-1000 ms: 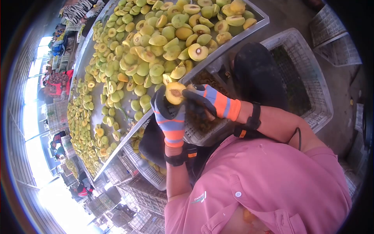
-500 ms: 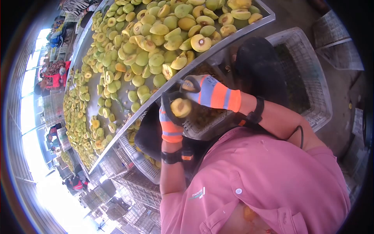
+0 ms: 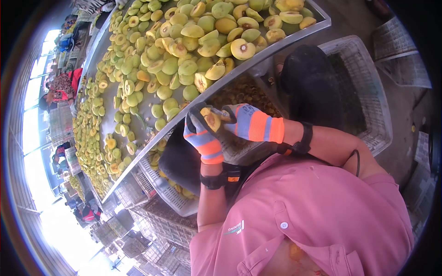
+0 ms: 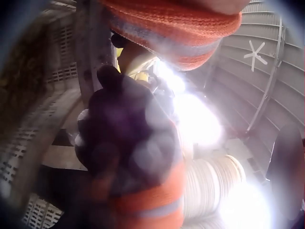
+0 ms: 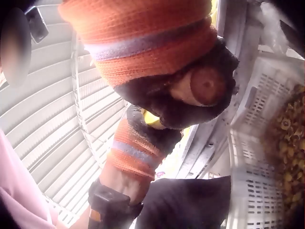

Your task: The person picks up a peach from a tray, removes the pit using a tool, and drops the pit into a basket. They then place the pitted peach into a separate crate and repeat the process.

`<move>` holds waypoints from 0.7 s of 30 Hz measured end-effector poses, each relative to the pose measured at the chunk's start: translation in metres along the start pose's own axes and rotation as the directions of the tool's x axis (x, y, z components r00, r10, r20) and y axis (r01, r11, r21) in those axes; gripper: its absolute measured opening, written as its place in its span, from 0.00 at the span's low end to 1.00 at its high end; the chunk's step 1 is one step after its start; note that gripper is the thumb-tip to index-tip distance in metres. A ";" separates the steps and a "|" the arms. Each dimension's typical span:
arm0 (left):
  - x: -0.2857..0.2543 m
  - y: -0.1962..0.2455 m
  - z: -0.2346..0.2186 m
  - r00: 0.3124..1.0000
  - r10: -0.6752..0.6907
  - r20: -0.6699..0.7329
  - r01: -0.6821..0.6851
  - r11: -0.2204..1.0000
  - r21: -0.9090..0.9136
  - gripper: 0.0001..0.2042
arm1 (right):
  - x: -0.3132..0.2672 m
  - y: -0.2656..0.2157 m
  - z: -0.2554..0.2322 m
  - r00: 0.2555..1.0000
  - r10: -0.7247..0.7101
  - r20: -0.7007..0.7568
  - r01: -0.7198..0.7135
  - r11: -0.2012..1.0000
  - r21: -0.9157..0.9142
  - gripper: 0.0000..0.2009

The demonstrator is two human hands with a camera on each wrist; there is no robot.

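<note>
My left hand, in a black-palmed glove with orange and grey-blue bands, holds a yellow peach half with its cut face tilted to the right. Right beside it is my right hand, in a matching glove, its fingers close against the fruit. That hand grips a tool by a round wooden handle, whose butt end shows in the right wrist view; the tool's working end is hidden. Halved yellow-green peaches lie heaped on the metal table just beyond both hands.
Below the hands is a crate of brown pits. A white crate stands to the right of my knee, and another crate with peaches sits under the table edge. Other people work along the table's far side.
The hands drew apart half a second ago and have come together again at the peach half. Its cut face, earlier turned up, now tilts toward the right hand.
</note>
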State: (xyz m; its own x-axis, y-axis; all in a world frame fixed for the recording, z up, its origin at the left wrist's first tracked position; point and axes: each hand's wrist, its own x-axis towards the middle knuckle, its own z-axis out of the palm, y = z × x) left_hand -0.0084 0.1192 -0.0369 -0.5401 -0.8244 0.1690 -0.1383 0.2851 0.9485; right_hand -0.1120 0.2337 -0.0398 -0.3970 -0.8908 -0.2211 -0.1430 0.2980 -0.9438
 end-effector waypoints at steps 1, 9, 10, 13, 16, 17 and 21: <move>-0.002 -0.002 0.002 0.996 -0.090 -0.015 0.087 0.987 -0.136 0.14 | 0.000 -0.001 0.000 1.000 -0.002 -0.001 0.002 1.000 -0.012 0.16; -0.007 -0.009 0.014 0.996 0.077 -0.034 -0.073 0.993 0.087 0.14 | 0.002 0.000 0.005 0.998 0.067 0.004 -0.067 0.995 -0.071 0.16; -0.008 -0.010 0.014 0.999 0.015 -0.030 -0.014 1.000 0.028 0.13 | 0.004 0.003 0.007 0.998 0.054 0.011 -0.053 0.993 -0.108 0.16; -0.009 -0.003 0.016 0.996 -0.065 -0.053 0.063 0.998 -0.027 0.13 | 0.007 0.008 0.010 0.999 0.039 0.036 -0.031 0.981 -0.194 0.17; -0.003 -0.010 0.015 0.993 0.113 -0.033 -0.108 0.986 0.130 0.17 | 0.004 0.004 0.005 0.996 0.045 0.082 -0.023 0.967 -0.253 0.17; -0.002 -0.010 0.014 0.999 0.041 0.002 -0.041 0.986 0.164 0.17 | 0.004 0.004 0.004 0.993 0.038 0.109 -0.005 0.957 -0.291 0.17; 0.009 0.003 0.010 0.980 -0.154 0.126 0.135 0.980 0.149 0.19 | 0.000 0.010 -0.001 0.990 0.060 0.132 -0.053 0.997 -0.056 0.18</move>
State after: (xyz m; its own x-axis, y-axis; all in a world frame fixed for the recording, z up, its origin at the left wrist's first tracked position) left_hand -0.0220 0.1175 -0.0353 -0.6126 -0.7903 -0.0139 -0.3318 0.2411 0.9120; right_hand -0.1148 0.2368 -0.0486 -0.2820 -0.9088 -0.3075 -0.1725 0.3633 -0.9156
